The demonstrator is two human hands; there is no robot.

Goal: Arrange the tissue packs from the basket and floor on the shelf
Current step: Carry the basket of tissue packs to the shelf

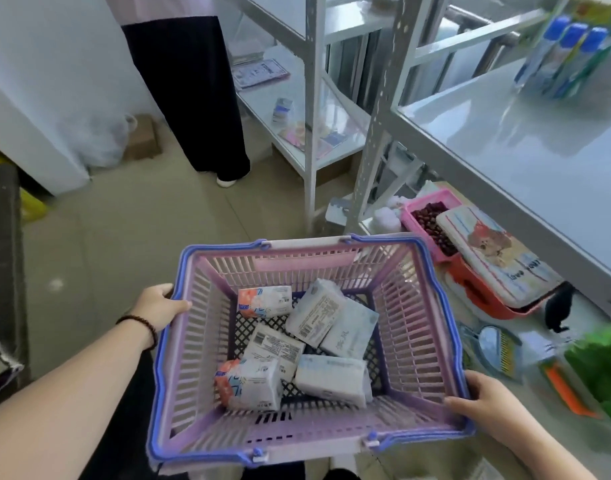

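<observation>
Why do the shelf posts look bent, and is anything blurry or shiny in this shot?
Head view: the wide-angle lens bows the shelf posts and stretches the edges. The tissue packs in the basket and the hands on its rim, left hand and right hand, are fairly sharp. The blue-capped bottles are soft, the green item smeared. The shelf top carries pale glare.

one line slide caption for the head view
Both hands, left hand and right hand, hold a pink basket of tissue packs beside a shelf.

Bare forearms; dark beaded bracelet (142, 324), left wrist.
</observation>
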